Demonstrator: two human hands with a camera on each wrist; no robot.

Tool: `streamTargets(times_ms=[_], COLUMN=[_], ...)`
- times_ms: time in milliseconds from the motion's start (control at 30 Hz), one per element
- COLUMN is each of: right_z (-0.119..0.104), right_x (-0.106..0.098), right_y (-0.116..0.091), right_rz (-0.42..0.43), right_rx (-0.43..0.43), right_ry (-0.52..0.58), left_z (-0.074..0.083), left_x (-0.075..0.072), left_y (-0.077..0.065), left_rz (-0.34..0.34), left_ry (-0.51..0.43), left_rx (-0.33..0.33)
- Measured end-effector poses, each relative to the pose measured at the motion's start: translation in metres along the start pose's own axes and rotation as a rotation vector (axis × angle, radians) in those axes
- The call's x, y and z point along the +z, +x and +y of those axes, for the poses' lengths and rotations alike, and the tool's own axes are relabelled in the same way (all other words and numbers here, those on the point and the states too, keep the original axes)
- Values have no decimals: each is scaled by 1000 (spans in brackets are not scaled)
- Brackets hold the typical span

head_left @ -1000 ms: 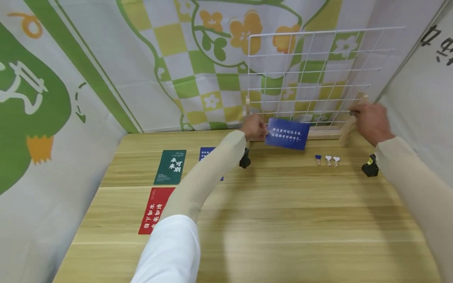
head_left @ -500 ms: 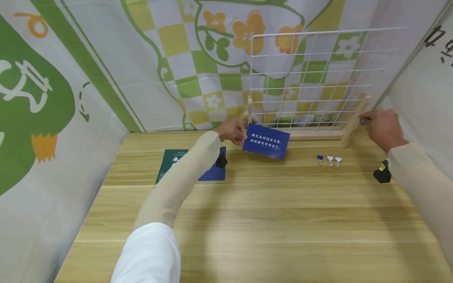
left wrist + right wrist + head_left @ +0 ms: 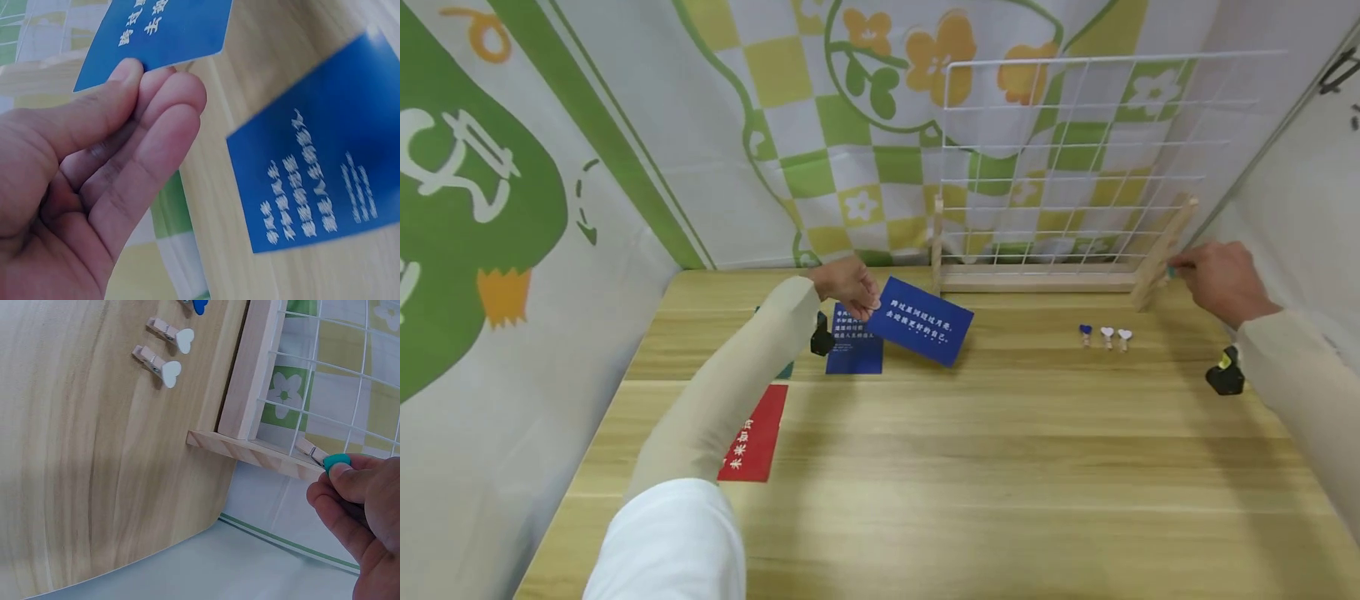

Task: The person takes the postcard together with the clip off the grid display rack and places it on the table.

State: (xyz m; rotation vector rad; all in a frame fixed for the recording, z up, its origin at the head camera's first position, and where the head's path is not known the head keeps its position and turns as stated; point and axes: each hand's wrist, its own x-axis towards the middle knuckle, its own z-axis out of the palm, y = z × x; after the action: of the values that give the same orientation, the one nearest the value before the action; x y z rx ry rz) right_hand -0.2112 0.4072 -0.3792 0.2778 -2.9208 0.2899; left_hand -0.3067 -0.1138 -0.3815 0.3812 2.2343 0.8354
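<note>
Between thumb and fingers, my left hand (image 3: 847, 287) pinches a corner of a blue card (image 3: 922, 323) printed with white characters. That card is tilted over the table, partly overlapping a second blue card (image 3: 856, 354) that lies on the wood. In the left wrist view both blue cards show, the lying one (image 3: 319, 150) beyond my fingers. My right hand (image 3: 1221, 279), at the right end of the wooden stand (image 3: 1037, 286), pinches a small wooden clothespin (image 3: 310, 450) by its teal end. White wire grid (image 3: 1112, 59) rises from that stand.
Several small things lie about: clothespins with heart tops, one blue (image 3: 1086, 335) and two white (image 3: 170, 374), in front of the stand. A red card (image 3: 769, 442) and a green card (image 3: 785, 370) are partly covered by my left sleeve. Printed cloth hangs behind.
My left hand has carried the blue card left and toward me, away from the grid. My right hand has drawn slightly right and down from the stand's upright, still pinching the clothespin.
</note>
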Motion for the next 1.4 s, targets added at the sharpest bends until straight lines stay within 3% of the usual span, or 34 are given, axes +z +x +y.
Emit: streamTargets(times_ms=[167, 400, 767, 933, 1167, 1400], right_z=[2, 1, 11, 13, 16, 15], right_x=[2, 6, 11, 14, 23, 30], right_y=[-2, -4, -9, -11, -13, -15], right_rz=[-55, -118, -207, -267, -360, -398], right_rx=[-6, 1, 26, -18, -77, -98], right_ry=[-12, -7, -26, -37, -15, 35], left_z=[-6, -14, -29, -32, -39, -39], left_x=[-2, -1, 0, 3, 4, 10], left_y=[-9, -22, -26, -28, -30, -32], left_rz=[-62, -151, -314, -358, -424, -401], left_ry=[26, 92, 127, 126, 140, 189], left_rx=[-30, -9, -27, -23, 40, 15])
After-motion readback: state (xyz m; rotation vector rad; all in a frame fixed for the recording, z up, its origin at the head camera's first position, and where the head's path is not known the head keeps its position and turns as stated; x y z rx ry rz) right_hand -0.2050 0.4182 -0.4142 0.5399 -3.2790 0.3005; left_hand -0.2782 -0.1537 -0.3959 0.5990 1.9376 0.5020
